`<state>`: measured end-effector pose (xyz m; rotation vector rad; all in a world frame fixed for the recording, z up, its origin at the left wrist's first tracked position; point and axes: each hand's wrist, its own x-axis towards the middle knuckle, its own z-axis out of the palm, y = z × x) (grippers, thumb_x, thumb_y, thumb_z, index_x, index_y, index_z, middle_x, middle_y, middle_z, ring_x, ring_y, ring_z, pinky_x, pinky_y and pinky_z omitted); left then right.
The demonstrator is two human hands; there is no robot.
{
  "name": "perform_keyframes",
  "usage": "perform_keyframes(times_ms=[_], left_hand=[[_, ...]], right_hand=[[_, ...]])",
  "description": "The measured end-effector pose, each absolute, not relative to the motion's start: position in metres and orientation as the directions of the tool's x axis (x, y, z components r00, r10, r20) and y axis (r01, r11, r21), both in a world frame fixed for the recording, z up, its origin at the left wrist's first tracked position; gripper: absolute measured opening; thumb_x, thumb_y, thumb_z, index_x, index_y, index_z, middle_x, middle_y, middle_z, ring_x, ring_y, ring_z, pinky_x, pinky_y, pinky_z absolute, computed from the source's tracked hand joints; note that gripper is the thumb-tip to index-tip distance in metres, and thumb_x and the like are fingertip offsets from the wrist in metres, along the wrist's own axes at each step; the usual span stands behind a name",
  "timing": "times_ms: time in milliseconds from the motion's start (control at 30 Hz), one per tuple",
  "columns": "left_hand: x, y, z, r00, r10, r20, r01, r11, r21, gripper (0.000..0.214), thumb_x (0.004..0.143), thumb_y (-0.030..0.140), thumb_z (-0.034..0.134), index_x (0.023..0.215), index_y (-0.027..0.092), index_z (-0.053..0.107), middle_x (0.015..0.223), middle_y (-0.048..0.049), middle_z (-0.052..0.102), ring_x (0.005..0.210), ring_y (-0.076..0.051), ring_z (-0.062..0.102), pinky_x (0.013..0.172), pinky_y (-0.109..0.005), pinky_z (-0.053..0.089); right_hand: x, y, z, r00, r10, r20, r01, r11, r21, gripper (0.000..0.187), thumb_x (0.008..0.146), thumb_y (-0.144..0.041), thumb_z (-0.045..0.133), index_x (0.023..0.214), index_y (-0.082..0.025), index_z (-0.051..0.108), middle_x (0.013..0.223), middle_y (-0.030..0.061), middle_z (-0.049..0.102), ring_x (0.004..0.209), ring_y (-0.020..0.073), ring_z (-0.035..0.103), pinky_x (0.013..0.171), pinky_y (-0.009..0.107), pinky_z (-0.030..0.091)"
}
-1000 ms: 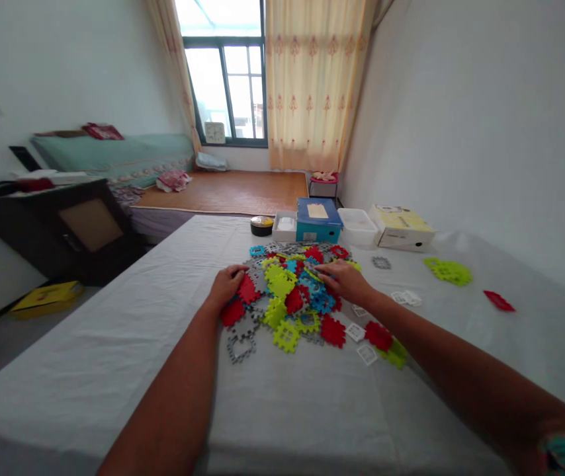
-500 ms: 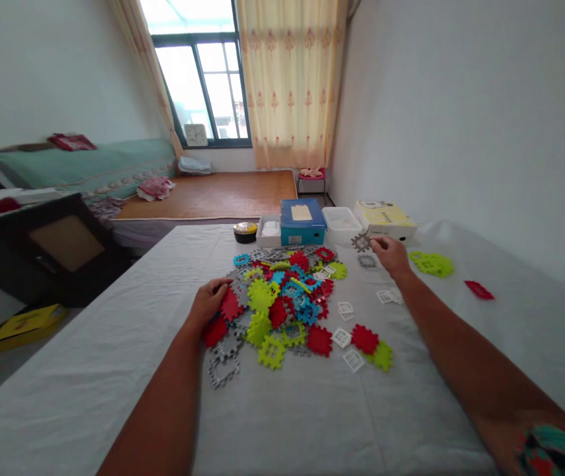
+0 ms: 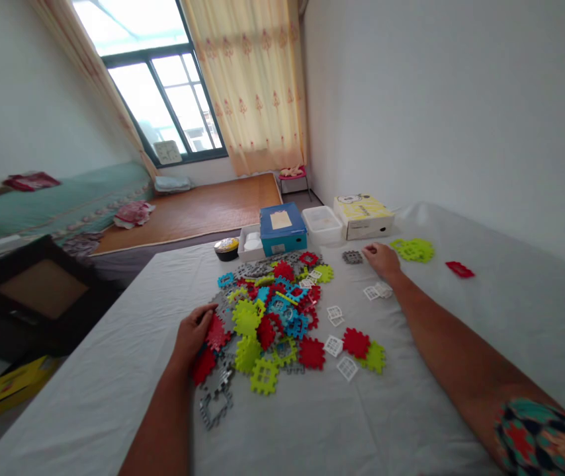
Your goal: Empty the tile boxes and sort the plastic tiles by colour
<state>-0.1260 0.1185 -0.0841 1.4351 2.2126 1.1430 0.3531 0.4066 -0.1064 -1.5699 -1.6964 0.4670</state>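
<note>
A mixed pile of toothed plastic building tiles in lime point(image 3: 247, 318), red point(image 3: 219, 332), blue and grey lies on the table. My left hand point(image 3: 194, 336) rests at the pile's left edge with fingers loosely bent, its fingertips beside the red tile; nothing shows in its grasp. At the far right of the pile, my right hand point(image 3: 382, 258) hovers just above the cloth, its fingers slightly apart and holding nothing visible. Right by its fingertips lie stacked grey tile frames point(image 3: 352, 257). White window-shaped pieces point(image 3: 378, 291) lie below this hand.
A group of lime tiles point(image 3: 414, 250) and a red piece point(image 3: 460, 269) lie farther right. Along the table's back stand a round black tin point(image 3: 227, 249), a blue box point(image 3: 283, 228), a clear plastic tub point(image 3: 322, 225) and a yellow-white box point(image 3: 363, 217). A wall borders the right side.
My right hand has set the grey frame down onto the other grey one and let it go. My left hand stays at the pile. The camera view has turned right and tilted.
</note>
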Motion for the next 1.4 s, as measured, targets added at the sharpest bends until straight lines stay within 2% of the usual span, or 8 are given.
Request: perform_keyframes(times_ms=[100, 267, 433, 567, 767, 967, 1267, 1400], left_hand=[[-0.126, 0.12, -0.083, -0.481, 0.856, 0.187, 0.644, 0.2, 0.738, 0.049, 0.074, 0.053, 0.053, 0.101, 0.017, 0.072, 0.107, -0.0095, 0.073, 0.103, -0.027, 0.065, 0.096, -0.038, 0.048], [-0.126, 0.121, -0.082, -0.475, 0.861, 0.182, 0.644, 0.199, 0.739, 0.049, 0.073, 0.053, 0.054, 0.101, 0.017, 0.072, 0.105, -0.0087, 0.074, 0.101, -0.027, 0.065, 0.093, -0.038, 0.049], [-0.126, 0.12, -0.081, -0.468, 0.866, 0.18, 0.655, 0.203, 0.728, 0.048, 0.075, 0.052, 0.053, 0.101, 0.017, 0.072, 0.105, -0.0088, 0.074, 0.101, -0.027, 0.065, 0.094, -0.038, 0.048], [-0.127, 0.121, -0.084, -0.457, 0.869, 0.191, 0.662, 0.189, 0.725, 0.048, 0.076, 0.051, 0.053, 0.103, 0.016, 0.072, 0.108, -0.0096, 0.073, 0.105, -0.027, 0.064, 0.098, -0.038, 0.046], [-0.127, 0.122, -0.086, -0.469, 0.862, 0.191, 0.653, 0.194, 0.732, 0.05, 0.076, 0.054, 0.052, 0.103, 0.016, 0.072, 0.107, -0.0089, 0.073, 0.103, -0.026, 0.065, 0.095, -0.037, 0.048], [-0.126, 0.122, -0.084, -0.467, 0.862, 0.195, 0.667, 0.199, 0.718, 0.047, 0.075, 0.052, 0.052, 0.101, 0.018, 0.073, 0.105, -0.0073, 0.073, 0.103, -0.026, 0.065, 0.096, -0.037, 0.048], [-0.127, 0.124, -0.084, -0.471, 0.863, 0.182, 0.668, 0.215, 0.713, 0.05, 0.075, 0.053, 0.052, 0.102, 0.017, 0.072, 0.103, -0.0084, 0.074, 0.097, -0.027, 0.066, 0.09, -0.037, 0.051], [-0.125, 0.123, -0.083, -0.464, 0.867, 0.183, 0.669, 0.208, 0.714, 0.05, 0.075, 0.053, 0.051, 0.103, 0.016, 0.072, 0.107, -0.0094, 0.073, 0.1, -0.027, 0.066, 0.094, -0.037, 0.05]], right_hand=[[0.335, 0.387, -0.094, -0.07, 0.908, 0.414, 0.771, 0.312, -0.555, 0.023, 0.086, -0.036, 0.054, 0.092, -0.019, 0.07, 0.087, 0.0087, 0.074, 0.078, 0.0209, 0.067, 0.07, 0.031, 0.048], [0.28, 0.347, -0.084, -0.538, 0.695, 0.477, 0.563, 0.718, -0.41, 0.024, 0.088, -0.026, 0.055, 0.106, -0.02, 0.069, 0.109, 0.008, 0.072, 0.099, 0.0224, 0.063, 0.091, 0.036, 0.046], [0.265, 0.337, -0.096, -0.562, 0.72, 0.406, 0.644, 0.689, -0.331, 0.035, 0.088, -0.023, 0.057, 0.12, -0.015, 0.065, 0.122, 0.0146, 0.066, 0.113, 0.0281, 0.057, 0.1, 0.044, 0.041], [0.275, 0.341, -0.104, -0.637, 0.693, 0.338, 0.572, 0.719, -0.395, 0.038, 0.084, -0.026, 0.062, 0.121, -0.017, 0.065, 0.123, 0.0123, 0.067, 0.11, 0.0248, 0.062, 0.099, 0.039, 0.043], [0.272, 0.328, -0.083, -0.667, 0.61, 0.427, 0.451, 0.788, -0.42, 0.019, 0.085, -0.024, 0.062, 0.101, -0.02, 0.072, 0.104, 0.0095, 0.072, 0.099, 0.0246, 0.063, 0.094, 0.041, 0.045], [0.258, 0.304, -0.074, -0.894, 0.28, 0.35, 0.095, 0.882, -0.461, 0.026, 0.08, -0.019, 0.069, 0.106, -0.02, 0.071, 0.106, 0.0092, 0.066, 0.098, 0.0193, 0.061, 0.087, 0.032, 0.048], [0.25, 0.302, -0.067, -0.776, 0.38, 0.503, 0.019, 0.812, -0.583, 0.021, 0.086, -0.04, 0.066, 0.093, -0.023, 0.076, 0.099, 0.008, 0.071, 0.096, 0.0194, 0.063, 0.091, 0.034, 0.047], [0.253, 0.301, -0.064, -0.767, 0.467, 0.44, 0.036, 0.717, -0.697, 0.026, 0.085, -0.043, 0.065, 0.093, -0.02, 0.075, 0.097, 0.0083, 0.072, 0.094, 0.0202, 0.064, 0.088, 0.034, 0.048]])
